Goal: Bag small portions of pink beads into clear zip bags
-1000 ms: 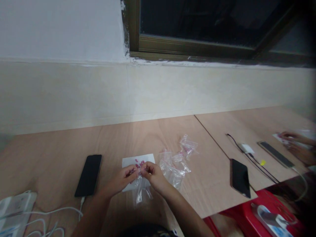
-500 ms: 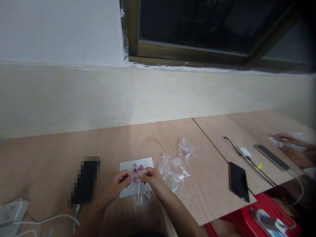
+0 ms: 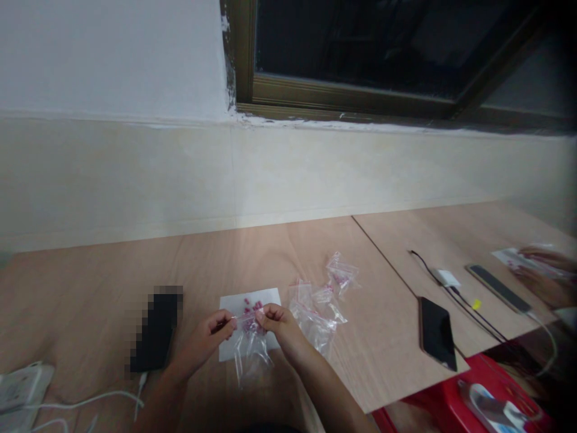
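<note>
Both hands pinch the top edge of a clear zip bag (image 3: 253, 355), one at each end of its mouth. My left hand (image 3: 219, 329) is closed on the left end; my right hand (image 3: 273, 320) is closed on the right end. The bag hangs toward me, over the near part of a white sheet of paper (image 3: 228, 299). Several small pink pieces (image 3: 247, 302) lie on the paper just beyond the bag, partly hidden by it and my fingers. Whether the bag has anything in it I cannot tell.
Right of the paper lie several clear zip bags (image 3: 315, 328); a farther bag (image 3: 341, 273) has pink pieces inside. A dark phone (image 3: 155, 334) is at left, another phone (image 3: 436, 332) at right. Cables and a power strip (image 3: 24, 391) lie about. Another person's hands (image 3: 543, 273) work far right.
My left hand has shifted slightly left, away from my right hand, and the bag's mouth is stretched wider between them. The other person's hands have moved a little.
</note>
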The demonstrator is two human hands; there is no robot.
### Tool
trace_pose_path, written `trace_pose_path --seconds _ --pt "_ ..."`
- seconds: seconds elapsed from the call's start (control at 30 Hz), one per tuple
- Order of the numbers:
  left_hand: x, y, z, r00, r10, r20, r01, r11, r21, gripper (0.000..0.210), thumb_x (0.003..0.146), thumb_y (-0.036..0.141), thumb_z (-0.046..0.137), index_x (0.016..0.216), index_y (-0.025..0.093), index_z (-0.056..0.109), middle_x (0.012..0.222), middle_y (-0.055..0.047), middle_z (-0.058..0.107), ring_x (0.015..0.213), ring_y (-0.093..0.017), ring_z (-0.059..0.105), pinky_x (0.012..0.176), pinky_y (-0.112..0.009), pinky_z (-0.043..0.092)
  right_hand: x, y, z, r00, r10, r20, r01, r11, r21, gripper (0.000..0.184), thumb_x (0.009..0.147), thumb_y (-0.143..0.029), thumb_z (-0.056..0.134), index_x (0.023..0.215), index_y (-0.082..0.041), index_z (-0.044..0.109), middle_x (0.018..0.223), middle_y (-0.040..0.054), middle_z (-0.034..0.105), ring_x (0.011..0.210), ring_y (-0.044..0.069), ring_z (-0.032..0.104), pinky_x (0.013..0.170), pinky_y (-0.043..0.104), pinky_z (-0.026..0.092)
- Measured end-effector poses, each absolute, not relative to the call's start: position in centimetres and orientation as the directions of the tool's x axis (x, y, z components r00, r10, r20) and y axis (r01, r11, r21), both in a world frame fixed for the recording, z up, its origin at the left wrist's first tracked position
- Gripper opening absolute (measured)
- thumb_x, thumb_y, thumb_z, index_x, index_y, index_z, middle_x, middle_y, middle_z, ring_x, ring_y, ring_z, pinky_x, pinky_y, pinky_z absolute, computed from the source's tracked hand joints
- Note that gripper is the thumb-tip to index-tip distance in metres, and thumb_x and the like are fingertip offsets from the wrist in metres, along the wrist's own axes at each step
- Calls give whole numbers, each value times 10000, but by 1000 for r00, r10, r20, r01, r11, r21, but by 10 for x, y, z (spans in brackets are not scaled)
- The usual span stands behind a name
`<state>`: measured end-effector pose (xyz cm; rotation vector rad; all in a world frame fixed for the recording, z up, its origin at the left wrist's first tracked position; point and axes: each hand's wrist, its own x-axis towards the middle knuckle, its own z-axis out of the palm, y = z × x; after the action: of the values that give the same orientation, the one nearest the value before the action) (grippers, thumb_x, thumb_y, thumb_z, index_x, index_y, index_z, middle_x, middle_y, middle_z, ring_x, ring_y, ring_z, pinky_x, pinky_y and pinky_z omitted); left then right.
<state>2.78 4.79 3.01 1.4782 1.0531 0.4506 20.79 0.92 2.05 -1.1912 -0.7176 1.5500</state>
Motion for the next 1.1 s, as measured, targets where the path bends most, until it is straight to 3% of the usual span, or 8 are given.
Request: trace_pose_path --seconds 0.3,0.5,0.83,1.1 --pt "35 43 37 612 721 -324 323 147 935 324 786 456 436 674 157 488 603 37 444 590 -116 435 563 -207 338 208 8 23 5 963 -269 -338 -251 -907 301 526 -384 689 511 -175 475 494 -43 451 473 82 373 486 219 280" --pt "51 41 36 568 770 -292 299 137 944 334 761 452 475 603 160 446 572 55 379 549 -98 367 522 -197 294 200 6 20 -15 975 -223 -324 -216 -921 309 599 -438 633 550 -175 478 511 -43 434 491 81 361 516 225 284" --pt "28 47 19 567 752 -337 347 153 925 345 762 468 471 624 152 484 561 48 412 557 -108 408 535 -202 312 210 12 20 52 956 -290 -370 -252 -894 358 473 -431 714 526 -174 472 505 -46 457 479 80 380 496 218 288" --pt "30 52 22 528 779 -338 385 136 913 372 733 503 478 624 150 519 555 39 446 558 -121 431 535 -211 327 204 13 17 28 957 -288 -386 -255 -887 398 544 -534 651 562 -174 482 473 -44 461 441 78 384 475 219 294"
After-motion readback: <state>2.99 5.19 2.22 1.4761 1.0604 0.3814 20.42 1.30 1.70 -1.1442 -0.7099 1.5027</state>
